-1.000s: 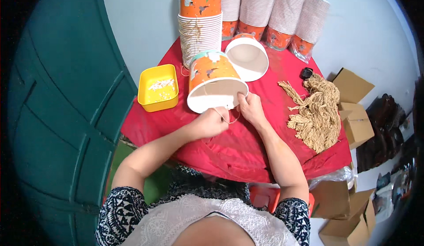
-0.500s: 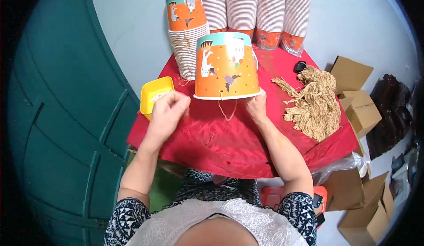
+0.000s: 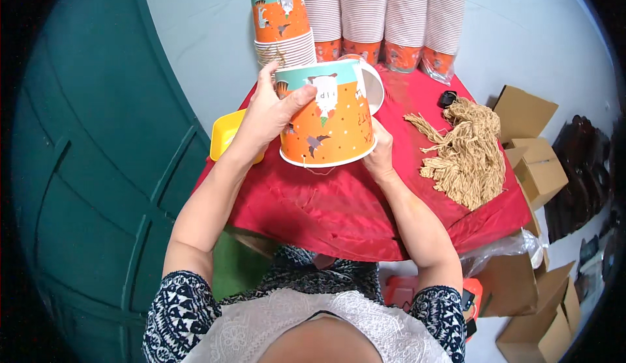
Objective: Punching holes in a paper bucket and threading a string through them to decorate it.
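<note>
An orange and teal paper bucket [image 3: 332,118] with printed figures is held upside down over the red table, its white rim facing down and slightly toward me. My left hand [image 3: 270,112] grips its upper left side, thumb across the front and fingers round the left edge. At the lower right, my right hand [image 3: 381,151] is closed on the rim; its fingertips are hidden by the bucket. A thin tan cord shows at the rim's lower left. Behind the bucket lies another paper bucket [image 3: 373,88], its white inside partly showing.
A yellow tray [image 3: 223,130] stands at the left table edge, beside a stack of paper buckets [image 3: 282,20]. Several wrapped bucket stacks [image 3: 362,11] line the wall. Tan cords [image 3: 466,161] are heaped on the red cloth [image 3: 313,223] at right. Cardboard boxes [image 3: 538,174] stand beyond.
My left hand has gone from beside the yellow tray up to the bucket and taken hold of its side. The bucket has turned and come a little lower and leftward.
</note>
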### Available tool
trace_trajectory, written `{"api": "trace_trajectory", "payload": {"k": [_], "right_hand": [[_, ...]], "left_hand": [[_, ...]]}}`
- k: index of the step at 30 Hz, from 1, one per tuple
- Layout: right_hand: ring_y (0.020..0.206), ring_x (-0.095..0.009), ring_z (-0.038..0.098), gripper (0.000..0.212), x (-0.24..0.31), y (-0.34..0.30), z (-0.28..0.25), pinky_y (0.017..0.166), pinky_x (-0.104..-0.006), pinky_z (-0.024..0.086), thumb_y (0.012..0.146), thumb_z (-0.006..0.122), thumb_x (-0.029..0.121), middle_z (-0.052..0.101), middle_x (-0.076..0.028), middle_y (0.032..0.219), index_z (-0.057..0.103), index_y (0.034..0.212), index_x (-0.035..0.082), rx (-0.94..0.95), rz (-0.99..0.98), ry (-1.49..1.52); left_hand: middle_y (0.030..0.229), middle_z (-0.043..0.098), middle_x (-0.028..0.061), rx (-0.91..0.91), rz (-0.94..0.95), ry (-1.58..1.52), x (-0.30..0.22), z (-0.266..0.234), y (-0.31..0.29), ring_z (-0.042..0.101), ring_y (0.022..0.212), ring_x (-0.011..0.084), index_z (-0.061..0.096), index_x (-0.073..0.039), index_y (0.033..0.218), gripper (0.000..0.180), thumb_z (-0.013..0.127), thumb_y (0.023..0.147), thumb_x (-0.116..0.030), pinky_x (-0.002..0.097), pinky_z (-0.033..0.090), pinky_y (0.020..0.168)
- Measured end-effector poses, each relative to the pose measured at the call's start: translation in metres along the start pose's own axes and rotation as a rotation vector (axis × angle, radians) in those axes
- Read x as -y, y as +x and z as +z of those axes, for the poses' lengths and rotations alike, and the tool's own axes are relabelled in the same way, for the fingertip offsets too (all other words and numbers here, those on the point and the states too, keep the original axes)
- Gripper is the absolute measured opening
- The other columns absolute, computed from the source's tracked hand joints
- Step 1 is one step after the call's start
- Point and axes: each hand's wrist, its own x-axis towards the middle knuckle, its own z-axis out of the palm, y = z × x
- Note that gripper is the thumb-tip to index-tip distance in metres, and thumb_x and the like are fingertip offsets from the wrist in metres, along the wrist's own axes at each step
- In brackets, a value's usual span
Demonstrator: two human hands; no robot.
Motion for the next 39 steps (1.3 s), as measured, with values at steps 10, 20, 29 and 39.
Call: {"api": "trace_trajectory", "payload": {"k": [10,20,29,39], "right_hand": [[0.089,-0.032,0.070,0.021,-0.003,0.000,-0.004,0.077,-0.0356,0.053,0.094,0.058,0.011,0.069,-0.020,0.096,0.065,0.109,-0.001,0.096,0.095,0.033],[0.080,-0.018,0.063,0.028,0.029,0.011,0.004,0.075,-0.0316,0.051,0.097,0.051,0.004,0.064,-0.010,0.086,0.058,0.123,-0.004,-0.130,0.278,0.002],[0.113,-0.022,0.050,0.026,0.105,-0.005,0.030,0.099,-0.0325,0.037,0.102,0.050,0.020,0.057,-0.010,0.110,0.063,0.111,-0.001,0.140,0.137,0.388],[0.111,-0.015,0.053,0.031,0.138,-0.008,0.059,0.101,-0.0328,0.038,0.102,0.052,0.022,0.060,-0.009,0.117,0.056,0.120,-0.004,0.286,0.367,1.061]], "left_hand": [[0.089,0.065,0.0054,-0.063,0.139,-0.277,-0.001,-0.003,0.003,0.060,0.078,0.0083,0.060,0.000,0.102,0.030,0.077,0.085,-0.019,0.0232,0.050,0.069],[0.079,0.064,0.0022,-0.120,0.028,-0.406,-0.008,-0.049,0.000,0.055,0.066,0.0071,0.061,-0.004,0.089,0.019,0.075,0.087,-0.016,0.0232,0.046,0.060],[0.084,0.065,0.0062,-0.129,-0.046,-0.546,-0.009,-0.084,-0.004,0.059,0.076,0.0128,0.064,-0.001,0.091,0.026,0.074,0.088,-0.024,0.0343,0.053,0.071],[0.103,0.061,0.0128,-0.130,-0.180,-0.606,0.005,-0.086,-0.015,0.061,0.096,0.0229,0.066,0.000,0.108,0.034,0.070,0.091,-0.029,0.0476,0.054,0.086]]}}
